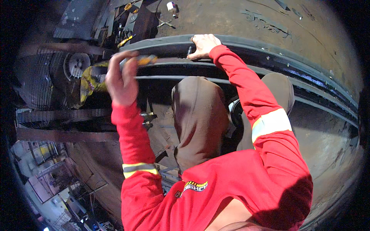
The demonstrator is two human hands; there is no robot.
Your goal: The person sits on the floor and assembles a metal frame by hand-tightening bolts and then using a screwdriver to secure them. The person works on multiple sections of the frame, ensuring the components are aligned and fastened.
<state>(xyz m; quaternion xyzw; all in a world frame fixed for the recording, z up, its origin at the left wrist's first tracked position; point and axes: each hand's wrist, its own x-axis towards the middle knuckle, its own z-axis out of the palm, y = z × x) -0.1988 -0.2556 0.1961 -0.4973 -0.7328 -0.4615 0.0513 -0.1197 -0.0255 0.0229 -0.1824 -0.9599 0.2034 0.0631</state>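
Observation:
My left hand (122, 79) is raised at the left, closed around a slim tool (146, 60) with an orange-yellow end. Motion blurs the tool, so I cannot tell its exact kind. Ahead of my knees lies a long dark steel beam (246, 46) with raised edges, running from left to right. My right hand (204, 47) grips its far edge, fingers over the top and thumb on the near side. Close to that thumb stands a small dark cylindrical piece (189, 51); whether they touch is unclear.
Left of the beam are a grey round disc (77, 65) and a yellow bag or wrap (89, 81). A yellow-handled tool (126, 41) lies beyond the beam's left end. A small white container (172, 7) rests on the rusty floor (231, 19). Brass-coloured fittings (148, 116) sit beside my left forearm.

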